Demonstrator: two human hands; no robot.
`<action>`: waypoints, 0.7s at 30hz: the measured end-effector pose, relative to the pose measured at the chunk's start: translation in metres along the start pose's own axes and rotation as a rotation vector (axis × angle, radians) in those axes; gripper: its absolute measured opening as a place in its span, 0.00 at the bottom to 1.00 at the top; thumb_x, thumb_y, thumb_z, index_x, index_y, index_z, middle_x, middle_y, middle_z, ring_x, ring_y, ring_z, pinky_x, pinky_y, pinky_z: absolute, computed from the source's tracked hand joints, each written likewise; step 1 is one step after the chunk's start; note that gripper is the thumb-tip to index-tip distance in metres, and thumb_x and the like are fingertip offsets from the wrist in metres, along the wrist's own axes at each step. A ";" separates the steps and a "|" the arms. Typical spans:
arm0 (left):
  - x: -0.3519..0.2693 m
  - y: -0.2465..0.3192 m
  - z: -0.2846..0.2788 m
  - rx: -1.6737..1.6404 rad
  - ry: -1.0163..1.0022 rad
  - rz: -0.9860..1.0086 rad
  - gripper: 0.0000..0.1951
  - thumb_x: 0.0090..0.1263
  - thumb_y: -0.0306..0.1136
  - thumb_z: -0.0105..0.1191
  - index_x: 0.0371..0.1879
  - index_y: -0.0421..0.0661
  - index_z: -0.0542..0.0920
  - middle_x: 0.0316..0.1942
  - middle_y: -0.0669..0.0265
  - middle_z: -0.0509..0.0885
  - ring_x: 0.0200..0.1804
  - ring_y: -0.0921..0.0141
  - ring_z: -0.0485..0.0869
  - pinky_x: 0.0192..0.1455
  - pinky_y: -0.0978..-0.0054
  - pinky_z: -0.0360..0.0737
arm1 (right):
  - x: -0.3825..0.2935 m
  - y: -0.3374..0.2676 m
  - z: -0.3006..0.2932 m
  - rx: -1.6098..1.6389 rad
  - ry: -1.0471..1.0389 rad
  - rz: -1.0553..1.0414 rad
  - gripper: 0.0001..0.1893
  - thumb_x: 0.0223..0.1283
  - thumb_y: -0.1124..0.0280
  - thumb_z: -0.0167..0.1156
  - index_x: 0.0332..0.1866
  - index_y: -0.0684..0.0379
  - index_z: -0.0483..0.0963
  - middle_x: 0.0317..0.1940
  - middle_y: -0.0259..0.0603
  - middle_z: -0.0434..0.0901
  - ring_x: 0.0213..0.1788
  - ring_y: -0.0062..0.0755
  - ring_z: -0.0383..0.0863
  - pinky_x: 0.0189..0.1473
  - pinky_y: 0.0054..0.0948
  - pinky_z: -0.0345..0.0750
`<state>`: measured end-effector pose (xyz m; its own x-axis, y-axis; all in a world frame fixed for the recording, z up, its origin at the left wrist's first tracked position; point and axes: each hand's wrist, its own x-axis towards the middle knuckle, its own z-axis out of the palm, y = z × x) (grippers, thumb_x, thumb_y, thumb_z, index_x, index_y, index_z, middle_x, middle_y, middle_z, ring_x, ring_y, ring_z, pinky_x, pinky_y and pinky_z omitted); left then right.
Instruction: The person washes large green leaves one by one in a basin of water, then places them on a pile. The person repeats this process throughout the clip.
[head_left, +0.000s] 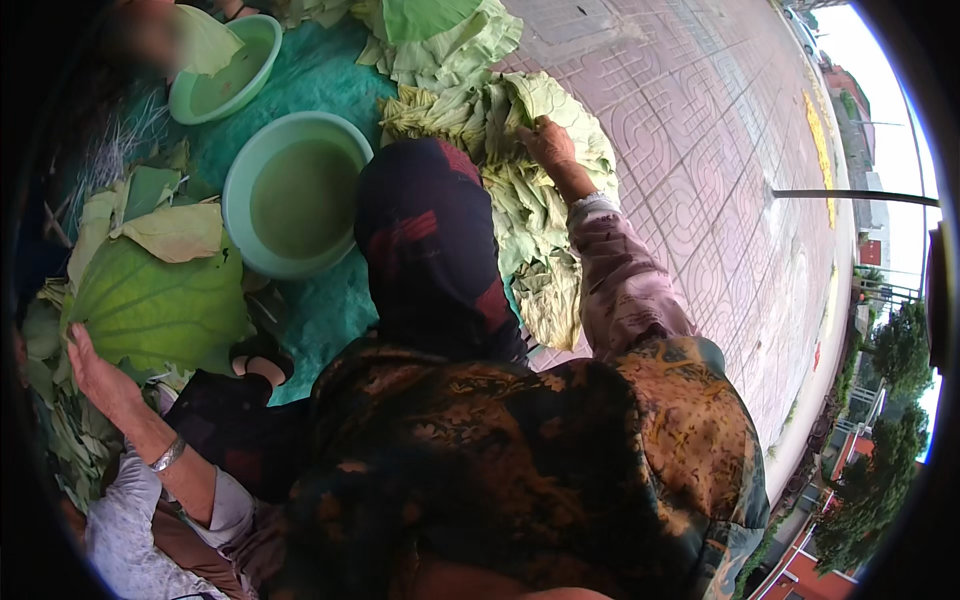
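At the left, my left hand, with a silver bracelet at its wrist, touches the edge of a broad green lotus leaf. Whether its fingers grip the leaf cannot be made out. A paler piece of leaf lies over the green one's upper part. My right hand reaches out to a heap of pale, wilted leaves and pinches the edge of a leaf on top of it. Between my hands, closer to the left one, stands a light green plastic basin of cloudy, greenish water.
A second green basin stands farther off, beside a person's blurred hand and a leaf. Both basins rest on green sheeting. More leaves lie beyond the heap. Patterned paving extends to the right. Another person's pale sleeve is close by at lower left.
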<state>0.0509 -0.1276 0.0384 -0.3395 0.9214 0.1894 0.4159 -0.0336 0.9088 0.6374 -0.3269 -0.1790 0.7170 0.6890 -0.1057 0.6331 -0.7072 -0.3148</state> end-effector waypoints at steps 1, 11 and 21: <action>0.000 0.000 0.000 -0.003 0.001 0.004 0.31 0.67 0.47 0.51 0.59 0.32 0.66 0.57 0.53 0.73 0.56 0.65 0.73 0.60 0.73 0.67 | -0.002 0.005 0.002 0.039 0.013 -0.027 0.20 0.54 0.53 0.58 0.40 0.62 0.73 0.38 0.53 0.80 0.46 0.52 0.77 0.47 0.44 0.72; 0.006 -0.003 0.003 -0.086 0.031 -0.020 0.33 0.66 0.47 0.53 0.61 0.32 0.65 0.59 0.53 0.70 0.58 0.65 0.71 0.61 0.72 0.66 | -0.006 0.023 0.007 -0.194 0.007 -0.235 0.16 0.62 0.55 0.48 0.44 0.55 0.72 0.35 0.48 0.80 0.44 0.50 0.77 0.45 0.44 0.73; -0.005 0.002 0.008 -0.252 -0.038 0.115 0.19 0.69 0.37 0.52 0.50 0.33 0.76 0.46 0.64 0.79 0.46 0.76 0.74 0.53 0.81 0.68 | 0.008 -0.023 0.001 -0.179 -0.259 -0.072 0.26 0.56 0.45 0.53 0.47 0.59 0.74 0.42 0.50 0.80 0.47 0.46 0.79 0.49 0.39 0.73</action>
<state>0.0598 -0.1289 0.0368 -0.2681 0.9198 0.2866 0.2249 -0.2295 0.9470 0.6279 -0.3047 -0.1735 0.5845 0.7398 -0.3333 0.7376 -0.6556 -0.1616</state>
